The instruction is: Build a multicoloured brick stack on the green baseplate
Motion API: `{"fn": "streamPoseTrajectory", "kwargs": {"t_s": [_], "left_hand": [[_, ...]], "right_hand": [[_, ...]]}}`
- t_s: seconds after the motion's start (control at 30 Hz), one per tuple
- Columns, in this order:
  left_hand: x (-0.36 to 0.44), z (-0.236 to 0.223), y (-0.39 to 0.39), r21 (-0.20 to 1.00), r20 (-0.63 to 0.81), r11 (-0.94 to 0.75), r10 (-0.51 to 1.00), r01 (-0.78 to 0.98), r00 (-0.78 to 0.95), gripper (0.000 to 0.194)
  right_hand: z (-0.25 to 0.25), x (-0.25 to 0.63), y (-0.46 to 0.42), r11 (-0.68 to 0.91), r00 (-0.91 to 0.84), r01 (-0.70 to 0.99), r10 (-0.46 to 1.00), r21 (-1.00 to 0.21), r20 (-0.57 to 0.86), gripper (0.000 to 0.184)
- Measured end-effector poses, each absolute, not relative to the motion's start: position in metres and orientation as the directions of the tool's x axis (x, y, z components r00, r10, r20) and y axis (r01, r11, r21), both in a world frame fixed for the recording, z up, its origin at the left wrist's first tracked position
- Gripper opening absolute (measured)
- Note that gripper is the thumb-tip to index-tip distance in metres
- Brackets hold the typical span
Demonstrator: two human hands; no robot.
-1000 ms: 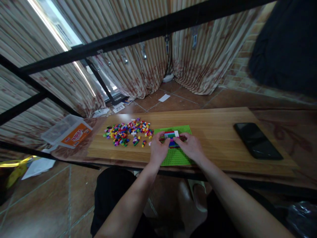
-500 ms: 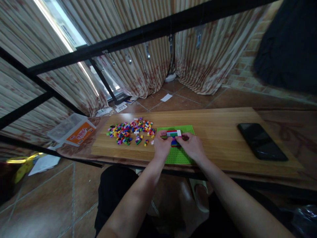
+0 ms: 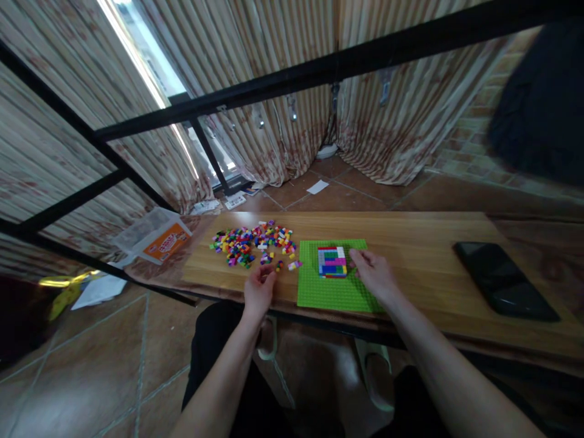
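A square block of several colourful toy bricks is built up on the green baseplate. My right hand is at the block's right side, over the baseplate, with its fingers loosely bent and slightly apart. Nothing shows between them. Off the baseplate's left side, my left hand hovers at the lower edge of the loose brick pile. Its fingers are bent with a gap to the thumb, and no brick is visible in them. A pink and white brick piece lies between this hand and the baseplate.
A black tablet or phone lies on the right part of the wooden tabletop. To the left stands a clear plastic box with an orange label. A dark metal bar crosses beyond the table, before striped curtains.
My left hand has left the brick block and moved left to the loose bricks. My right hand has drawn slightly off the block to the right, uncovering it. The view has shifted a little.
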State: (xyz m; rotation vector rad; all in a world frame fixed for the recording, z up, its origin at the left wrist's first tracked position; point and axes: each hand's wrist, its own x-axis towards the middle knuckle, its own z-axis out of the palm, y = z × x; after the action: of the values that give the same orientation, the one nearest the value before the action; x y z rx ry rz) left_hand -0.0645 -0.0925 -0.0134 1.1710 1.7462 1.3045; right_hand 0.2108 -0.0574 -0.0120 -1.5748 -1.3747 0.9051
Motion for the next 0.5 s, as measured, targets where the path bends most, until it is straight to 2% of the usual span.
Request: {"fn": "streamPoseTrajectory", "kwargs": {"t_s": [0.3, 0.4, 0.5], "left_hand": [[-0.106, -0.016, -0.086, 0.801, 0.111, 0.201, 0.875, 0.564, -0.470, 0.028], [-0.104, -0.016, -0.079, 0.731, 0.179, 0.171, 0.886, 0.661, -0.428, 0.030], [-0.099, -0.013, -0.076, 0.644, 0.179, 0.169, 0.915, 0.746, -0.361, 0.030]], "right_hand": [[-0.029, 0.218, -0.053, -0.105, 0.120, 0.516, 0.992, -0.850, -0.049, 0.049], [-0.035, 0.222, -0.051, -0.113, 0.111, 0.547, 0.992, -0.829, -0.062, 0.049], [-0.038, 0.224, -0.049, -0.097, 0.104, 0.584, 0.994, -0.806, -0.045, 0.048]]}}
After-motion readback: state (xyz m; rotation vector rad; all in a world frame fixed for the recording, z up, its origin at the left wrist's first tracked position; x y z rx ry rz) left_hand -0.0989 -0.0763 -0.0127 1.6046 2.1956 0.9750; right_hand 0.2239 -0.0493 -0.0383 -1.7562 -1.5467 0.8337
